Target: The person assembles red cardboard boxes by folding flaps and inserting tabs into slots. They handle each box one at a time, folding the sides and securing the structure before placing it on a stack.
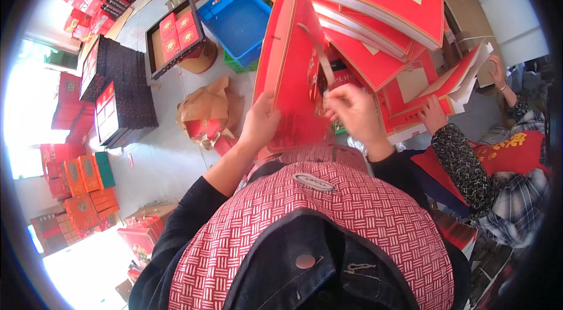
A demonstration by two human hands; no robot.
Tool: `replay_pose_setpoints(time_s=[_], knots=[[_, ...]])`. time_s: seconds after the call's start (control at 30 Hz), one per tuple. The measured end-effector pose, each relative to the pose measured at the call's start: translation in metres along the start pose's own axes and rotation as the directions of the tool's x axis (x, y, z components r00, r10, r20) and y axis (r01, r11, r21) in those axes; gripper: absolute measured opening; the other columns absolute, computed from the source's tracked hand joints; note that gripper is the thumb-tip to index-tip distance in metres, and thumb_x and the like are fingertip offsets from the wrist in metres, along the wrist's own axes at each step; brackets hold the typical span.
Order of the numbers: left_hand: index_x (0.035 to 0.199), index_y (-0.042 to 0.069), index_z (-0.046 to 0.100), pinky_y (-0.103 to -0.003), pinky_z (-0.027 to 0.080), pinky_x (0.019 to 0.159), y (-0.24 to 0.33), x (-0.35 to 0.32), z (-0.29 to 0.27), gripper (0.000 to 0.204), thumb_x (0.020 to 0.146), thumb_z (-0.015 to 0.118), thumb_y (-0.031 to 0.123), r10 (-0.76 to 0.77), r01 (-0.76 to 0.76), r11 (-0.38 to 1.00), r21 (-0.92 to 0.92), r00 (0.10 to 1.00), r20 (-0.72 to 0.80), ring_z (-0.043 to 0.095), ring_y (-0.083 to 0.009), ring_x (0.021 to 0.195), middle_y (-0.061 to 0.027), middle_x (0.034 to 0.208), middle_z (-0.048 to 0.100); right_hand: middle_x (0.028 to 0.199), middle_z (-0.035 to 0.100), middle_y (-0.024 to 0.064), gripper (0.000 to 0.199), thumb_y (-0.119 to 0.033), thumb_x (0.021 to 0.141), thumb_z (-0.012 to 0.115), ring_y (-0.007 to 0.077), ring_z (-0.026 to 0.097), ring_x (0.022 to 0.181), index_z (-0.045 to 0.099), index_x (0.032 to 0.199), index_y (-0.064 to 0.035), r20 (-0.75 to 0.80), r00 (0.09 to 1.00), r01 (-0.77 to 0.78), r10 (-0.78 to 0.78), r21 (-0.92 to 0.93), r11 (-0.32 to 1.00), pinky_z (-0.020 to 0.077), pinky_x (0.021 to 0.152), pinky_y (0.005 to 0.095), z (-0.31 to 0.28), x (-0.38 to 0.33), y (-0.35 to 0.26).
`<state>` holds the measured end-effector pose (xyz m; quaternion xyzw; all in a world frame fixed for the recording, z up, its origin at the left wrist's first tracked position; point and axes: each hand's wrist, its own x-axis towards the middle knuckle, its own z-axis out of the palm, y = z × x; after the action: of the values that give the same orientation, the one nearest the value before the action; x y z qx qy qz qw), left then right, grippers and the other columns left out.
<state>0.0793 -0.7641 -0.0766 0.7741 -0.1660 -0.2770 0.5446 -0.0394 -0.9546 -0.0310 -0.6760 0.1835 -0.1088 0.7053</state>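
Grey concrete floor spreads under us, crowded with cartons. At ten o'clock lie dark stacked trays and an open flat box with red packets inside. At twelve o'clock stands a blue plastic crate, and at eight o'clock orange and red gift boxes are piled by the bright wall. Crumpled brown paper lies near the centre.

We hold a red folded carton upright just above our red-and-white woven apron. Our left hand has its grip closed on the lower left edge of this carton. Our right hand, at the carton's right side, pinches a thin pale strap that runs up across the red face.

At one o'clock a pile of red flat cartons leans behind it. At three o'clock another person's hand, in a dark patterned sleeve, rests on those cartons.
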Motion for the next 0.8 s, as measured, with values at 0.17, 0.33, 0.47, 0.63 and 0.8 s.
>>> replay_pose_setpoints(time_s=[0.17, 0.33, 0.47, 0.63, 0.8], knots=[[0.103, 0.005, 0.056, -0.037, 0.047, 0.067, 0.025, 0.009, -0.005, 0.026, 0.081, 0.053, 0.016, 0.01, -0.029, 0.979, 0.203, 0.995, 0.096, 0.063, -0.0301, 0.074, -0.0187, 0.081, 0.064, 0.07, 0.061, 0.0079, 0.018, -0.008, 0.081, 0.061, 0.0109, 0.059, 0.055, 0.061, 0.096, 0.0015, 0.004, 0.996, -0.087, 0.089, -0.161, 0.983, 0.0461, 0.05, 0.0242, 0.047, 0.022, 0.026], [0.099, 0.004, 0.058, -0.04, 0.047, 0.066, 0.011, 0.006, -0.012, 0.023, 0.08, 0.053, 0.016, 0.066, -0.084, 0.973, 0.215, 0.994, 0.087, 0.061, -0.035, 0.073, -0.02, 0.078, 0.063, 0.074, 0.061, 0.0148, 0.015, -0.015, 0.08, 0.061, 0.0249, 0.061, 0.06, 0.065, 0.086, -0.002, -0.023, 0.999, -0.034, 0.026, -0.473, 0.88, 0.0478, 0.057, 0.0344, 0.064, 0.028, 0.035], [0.098, 0.004, 0.058, -0.04, 0.047, 0.066, 0.005, 0.005, -0.015, 0.022, 0.08, 0.053, 0.015, 0.083, -0.097, 0.98, 0.175, 0.993, 0.085, 0.061, -0.0369, 0.074, -0.0212, 0.078, 0.062, 0.077, 0.059, 0.0172, 0.016, -0.018, 0.083, 0.055, 0.0356, 0.058, 0.073, 0.06, 0.08, -0.003, 0.053, 0.976, 0.197, -0.213, -0.635, 0.747, 0.045, 0.063, 0.043, 0.076, 0.023, 0.035], [0.098, 0.004, 0.058, -0.041, 0.047, 0.065, 0.011, 0.009, -0.017, 0.022, 0.08, 0.053, 0.015, 0.071, -0.088, 0.96, 0.264, 0.995, 0.073, 0.061, -0.0372, 0.074, -0.0217, 0.077, 0.061, 0.072, 0.053, 0.0182, 0.015, -0.012, 0.084, 0.052, 0.0378, 0.054, 0.069, 0.051, 0.077, 0.0007, 0.09, 0.954, 0.275, -0.287, -0.645, 0.713, 0.042, 0.057, 0.0413, 0.081, 0.031, 0.037], [0.094, 0.002, 0.057, -0.044, 0.046, 0.064, 0.009, 0.009, -0.019, 0.019, 0.08, 0.053, 0.015, 0.077, -0.094, 0.958, 0.272, 0.994, 0.072, 0.059, -0.0394, 0.072, -0.023, 0.074, 0.06, 0.073, 0.054, 0.0177, 0.017, -0.015, 0.085, 0.051, 0.0375, 0.054, 0.071, 0.051, 0.075, -0.0006, 0.035, 0.955, 0.254, -0.295, -0.613, 0.748, 0.0414, 0.059, 0.0436, 0.084, 0.036, 0.046]])
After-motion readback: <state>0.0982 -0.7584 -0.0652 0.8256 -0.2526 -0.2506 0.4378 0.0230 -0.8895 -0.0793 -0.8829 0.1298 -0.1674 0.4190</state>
